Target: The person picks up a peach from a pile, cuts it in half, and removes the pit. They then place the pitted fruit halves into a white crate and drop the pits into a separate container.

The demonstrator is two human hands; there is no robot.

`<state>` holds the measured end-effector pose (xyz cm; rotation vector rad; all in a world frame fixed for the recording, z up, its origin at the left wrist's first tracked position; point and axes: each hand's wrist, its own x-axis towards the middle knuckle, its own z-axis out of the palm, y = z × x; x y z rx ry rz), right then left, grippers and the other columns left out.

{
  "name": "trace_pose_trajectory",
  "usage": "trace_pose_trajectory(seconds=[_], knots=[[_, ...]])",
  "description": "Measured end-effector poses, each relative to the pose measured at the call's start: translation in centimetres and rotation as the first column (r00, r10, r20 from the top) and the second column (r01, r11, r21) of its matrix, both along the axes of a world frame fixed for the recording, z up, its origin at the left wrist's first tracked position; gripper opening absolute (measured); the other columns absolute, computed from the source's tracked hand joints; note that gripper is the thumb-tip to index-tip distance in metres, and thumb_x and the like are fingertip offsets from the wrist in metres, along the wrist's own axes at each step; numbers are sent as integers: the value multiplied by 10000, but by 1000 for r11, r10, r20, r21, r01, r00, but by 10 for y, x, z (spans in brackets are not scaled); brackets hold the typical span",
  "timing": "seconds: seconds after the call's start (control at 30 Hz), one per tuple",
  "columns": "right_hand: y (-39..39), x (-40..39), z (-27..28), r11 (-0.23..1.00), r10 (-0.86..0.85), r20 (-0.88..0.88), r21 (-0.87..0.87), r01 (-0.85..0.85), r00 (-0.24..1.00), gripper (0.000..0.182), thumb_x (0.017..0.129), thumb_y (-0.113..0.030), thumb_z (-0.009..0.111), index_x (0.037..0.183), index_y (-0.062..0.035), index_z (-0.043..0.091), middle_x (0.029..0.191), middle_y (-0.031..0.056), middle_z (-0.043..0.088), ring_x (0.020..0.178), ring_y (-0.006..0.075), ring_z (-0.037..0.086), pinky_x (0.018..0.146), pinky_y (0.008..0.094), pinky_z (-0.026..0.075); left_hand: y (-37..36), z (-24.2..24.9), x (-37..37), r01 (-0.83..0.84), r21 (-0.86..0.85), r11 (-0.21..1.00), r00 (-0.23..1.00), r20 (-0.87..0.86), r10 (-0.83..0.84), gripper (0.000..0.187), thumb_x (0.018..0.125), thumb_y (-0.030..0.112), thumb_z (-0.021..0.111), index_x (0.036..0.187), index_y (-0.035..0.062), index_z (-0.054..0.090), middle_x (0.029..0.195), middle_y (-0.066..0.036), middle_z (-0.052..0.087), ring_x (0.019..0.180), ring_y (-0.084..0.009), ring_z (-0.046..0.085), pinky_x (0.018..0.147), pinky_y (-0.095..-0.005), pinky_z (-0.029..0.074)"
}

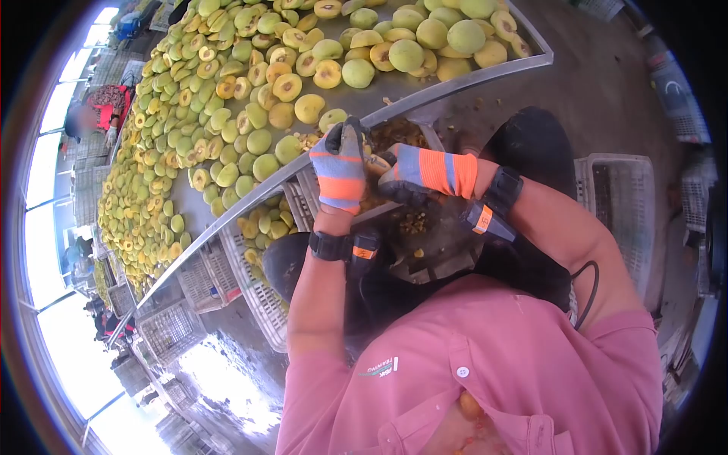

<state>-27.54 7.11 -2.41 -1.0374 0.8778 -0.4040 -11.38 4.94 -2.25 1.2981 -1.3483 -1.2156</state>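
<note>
My left hand (pixel 338 168), in a grey-and-orange striped glove with dark fingers, is closed at the metal table's edge. Against its fingers, between both hands, shows a small yellow-brown piece of fruit (pixel 377 164), partly hidden. My right hand (pixel 425 176), gloved the same way, is closed close beside that piece. What lies inside its fingers is hidden. Just beyond my left hand, green-yellow fruit (pixel 332 119) lies on the table, some whole and some halved with brown centres. Below my hands is a container with brown scraps (pixel 398 133).
A raised metal rim (pixel 250 197) borders the fruit-covered table. Crates hold fruit under the rim (pixel 262 227) and stand at the left (pixel 171 331). Another crate (pixel 622 220) is at my right. My knees flank the scraps. A person in red (pixel 106 110) is across the table.
</note>
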Motion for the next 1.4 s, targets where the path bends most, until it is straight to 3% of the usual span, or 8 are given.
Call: trace_pose_trajectory(seconds=[0.2,0.3,0.43,0.5,0.63,0.8,1.1,1.4], knots=[[-5,-14,2,966,238,264,35,-256,935,209,887,-171,499,692,-100,519,583,-34,444,487,76,471,380,260,310,-15,16,11,259,288,922,955,-218,-200,226,887,104,554,1061,-16,636,919,-86,667,807,-159,627,667,-257,496],[-6,-5,-27,638,-120,785,531,-558,608,270,925,-283,402,711,-136,473,605,-53,397,490,57,427,388,234,304,-17,24,22,542,-407,736,810,487,-327,320,803,17,584,1122,-1,604,1006,-125,657,867,-217,645,703,-286,512],[-10,-8,-25,541,-155,787,574,-615,598,318,926,-384,371,723,-148,441,605,-63,346,450,58,367,386,218,298,-20,30,21,583,-529,617,788,552,-271,313,815,36,581,1124,-7,586,1035,-129,649,915,-234,637,779,-313,503],[-13,-17,-14,607,-96,788,531,-592,608,305,911,-380,425,713,-149,447,601,-66,342,448,57,367,385,221,299,-8,29,13,353,-240,904,935,43,-353,260,875,106,547,1104,-9,592,999,-100,644,880,-192,620,768,-292,490],[-4,-14,0,977,154,377,81,-198,913,232,856,-298,528,731,-103,520,603,-26,453,483,76,471,392,249,338,3,22,2,185,-155,971,979,-54,-195,209,949,169,504,1052,24,614,906,-21,607,808,-96,555,722,-245,458],[1,-3,9,754,-184,-224,-656,-8,957,263,801,-243,587,813,20,607,653,71,579,551,158,564,472,312,419,6,21,3,131,-150,980,991,-1,-132,211,953,180,495,1028,27,620,888,-28,608,793,-94,539,695,-243,442],[-4,-22,8,946,118,429,226,-233,895,184,844,-243,539,712,-116,560,587,-37,455,486,88,460,424,251,339,1,22,2,162,-104,981,986,-18,-165,282,966,237,463,1026,8,616,896,-49,624,818,-123,566,715,-260,457],[-3,-13,6,821,-28,601,470,-325,799,279,937,-284,420,674,-190,416,570,-93,286,405,40,283,374,223,231,-2,5,-9,15,-225,974,995,-94,-37,371,984,324,437,1035,-6,601,903,-70,636,812,-139,606,718,-274,489]])
